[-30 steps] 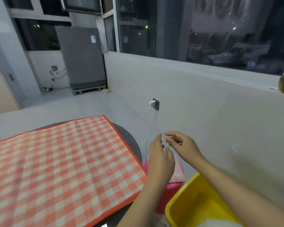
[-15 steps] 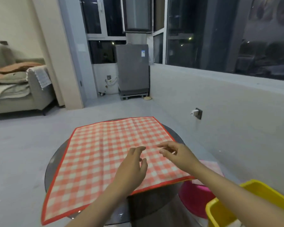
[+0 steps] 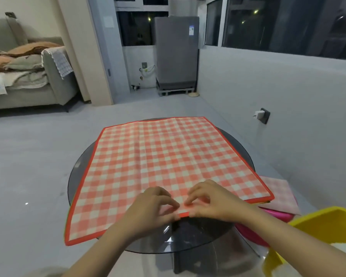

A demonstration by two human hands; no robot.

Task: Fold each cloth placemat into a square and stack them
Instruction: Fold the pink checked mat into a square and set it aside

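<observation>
Both hands lowered onto near hem since earlier frame: left hand and right hand pinched on placemat, cloth spread away across counter.

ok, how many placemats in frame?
2. The red checked placemat lies spread on the round glass table, both hands gripping its near edge. A pink checked placemat lies right of the table on something pink. More may be hidden.
</observation>
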